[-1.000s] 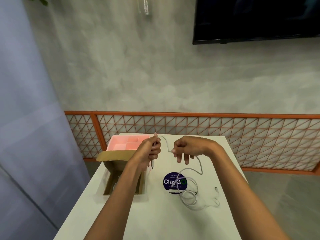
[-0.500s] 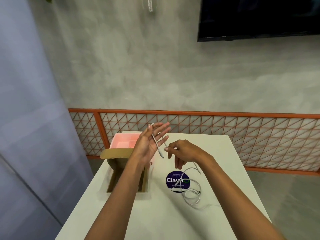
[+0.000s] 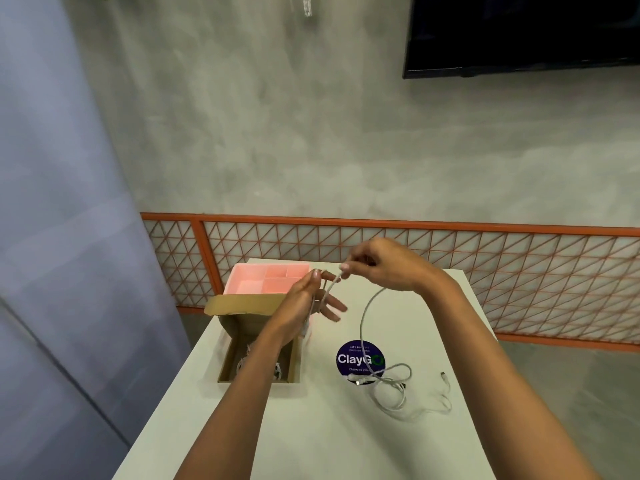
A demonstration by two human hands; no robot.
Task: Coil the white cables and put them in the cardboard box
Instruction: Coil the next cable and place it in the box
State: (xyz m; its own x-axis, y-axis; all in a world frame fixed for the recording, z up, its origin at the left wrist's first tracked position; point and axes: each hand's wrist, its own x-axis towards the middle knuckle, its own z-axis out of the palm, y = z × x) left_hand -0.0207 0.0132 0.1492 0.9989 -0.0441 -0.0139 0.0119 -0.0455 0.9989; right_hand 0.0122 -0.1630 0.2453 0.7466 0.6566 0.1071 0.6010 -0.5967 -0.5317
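Note:
A white cable runs from a loose tangle on the table up to both hands. My left hand, fingers spread, has the cable looped across its palm above the box. My right hand pinches the cable just beyond the left fingertips, raised over the table's far end. The open cardboard box stands at the table's left edge, partly hidden by my left forearm, with white cable visible inside. More white cable lies at the right of the tangle.
A pink divided tray sits behind the box. A round dark blue sticker lies under the tangle on the white table. An orange lattice rail runs behind the table.
My right hand has risen and moved away from me, drawing the cable up off the table. The cable now lies across my left palm as a loop.

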